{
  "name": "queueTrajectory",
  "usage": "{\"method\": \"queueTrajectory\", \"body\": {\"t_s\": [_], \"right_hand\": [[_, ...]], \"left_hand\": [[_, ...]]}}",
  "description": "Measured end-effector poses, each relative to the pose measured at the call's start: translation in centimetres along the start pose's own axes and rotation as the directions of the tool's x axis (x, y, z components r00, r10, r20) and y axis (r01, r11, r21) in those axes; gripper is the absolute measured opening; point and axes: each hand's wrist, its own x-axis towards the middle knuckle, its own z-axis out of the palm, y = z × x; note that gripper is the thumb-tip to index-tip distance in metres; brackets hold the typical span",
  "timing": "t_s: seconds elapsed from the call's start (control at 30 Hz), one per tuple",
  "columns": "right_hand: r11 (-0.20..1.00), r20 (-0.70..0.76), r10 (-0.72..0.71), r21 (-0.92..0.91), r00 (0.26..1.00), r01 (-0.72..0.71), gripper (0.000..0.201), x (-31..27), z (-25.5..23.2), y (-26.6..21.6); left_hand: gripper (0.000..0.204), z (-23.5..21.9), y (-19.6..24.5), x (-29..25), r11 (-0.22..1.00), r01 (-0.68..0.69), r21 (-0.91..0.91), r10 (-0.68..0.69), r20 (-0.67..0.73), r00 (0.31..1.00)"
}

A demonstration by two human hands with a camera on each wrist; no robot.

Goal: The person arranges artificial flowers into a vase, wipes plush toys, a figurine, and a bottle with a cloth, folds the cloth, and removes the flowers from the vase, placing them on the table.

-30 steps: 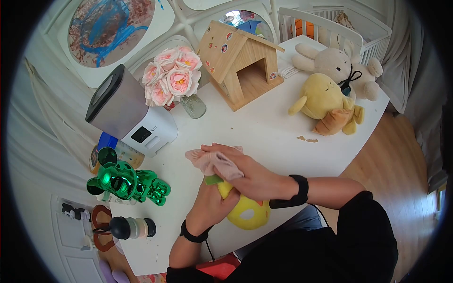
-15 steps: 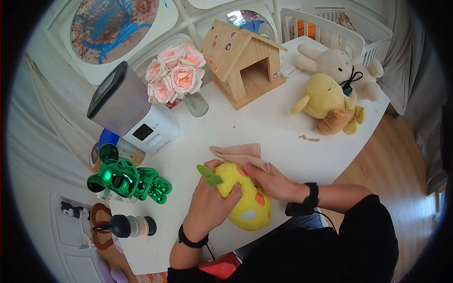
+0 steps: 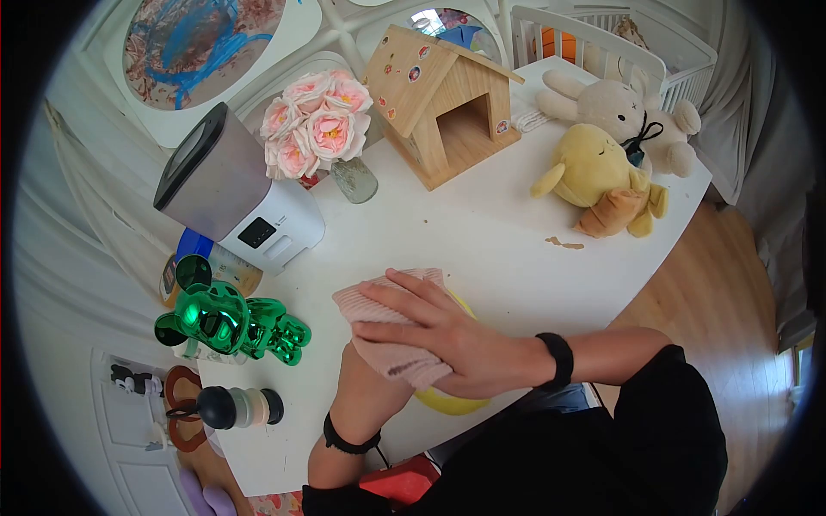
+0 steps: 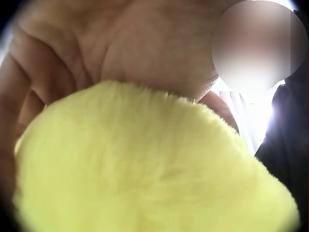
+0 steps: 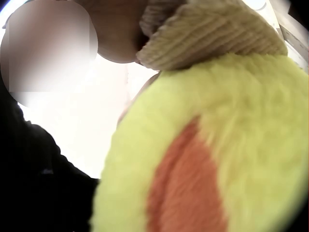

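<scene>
A yellow plush toy (image 3: 452,403) lies under both hands at the table's near side, mostly hidden in the head view. In the left wrist view, my left hand (image 4: 140,53) grips the fuzzy toy, its palm against the fur and fingers bent round the side. My right hand (image 3: 452,335) lies across a pink ribbed cloth (image 3: 354,303), its fingers spread and fairly straight over it. Cloth and right hand cover most of the left hand. From the right wrist, the cloth's folded edge rests against yellow fur above an orange patch (image 5: 186,193).
A green shiny bear figure (image 3: 219,318) and a black-lidded bottle (image 3: 217,408) stand at left. Behind are a grey-and-white appliance (image 3: 215,176), a vase (image 3: 354,181) of pink roses and a wooden house (image 3: 413,77). A pale yellow plush (image 3: 585,163) and a white rabbit (image 3: 602,107) sit back right.
My right hand has moved from the toy's right side back over its top, carrying the cloth leftward. The toy's green leaves and face, visible half a second ago, are now covered.
</scene>
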Motion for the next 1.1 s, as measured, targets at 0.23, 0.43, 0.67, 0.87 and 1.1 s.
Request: {"method": "queueTrajectory", "body": {"t_s": [0.23,0.43,0.67,0.87,1.1], "right_hand": [[0.854,-0.044,0.229,0.489,0.972,-0.179,0.041,2.2,0.3,3.7],[0.579,0.311,0.559,0.517,0.768,-0.631,0.03,2.9,-0.7,7.0],[0.356,0.216,0.671,0.745,0.709,-0.564,0.039,0.1,0.3,6.6],[0.843,-0.082,0.348,0.464,0.934,-0.274,0.059,-4.8,1.7,0.9],[0.985,0.047,0.12,-0.127,0.992,-0.113,0.085,-3.1,1.2,-2.9]], "left_hand": [[0.031,0.1,0.9,0.5,0.906,0.107,0.41,-0.137,0.045,0.99],[0.036,0.1,1.2,0.5,0.929,0.053,0.366,-0.059,0.006,0.998],[0.051,0.1,0.6,0.4,0.937,0.125,0.325,-0.107,-0.072,0.992],[0.047,-0.3,-0.5,0.5,0.944,0.144,0.298,-0.127,-0.076,0.989],[0.036,0.5,-1.6,-0.5,0.994,-0.073,0.086,0.087,-0.171,0.981]]}}
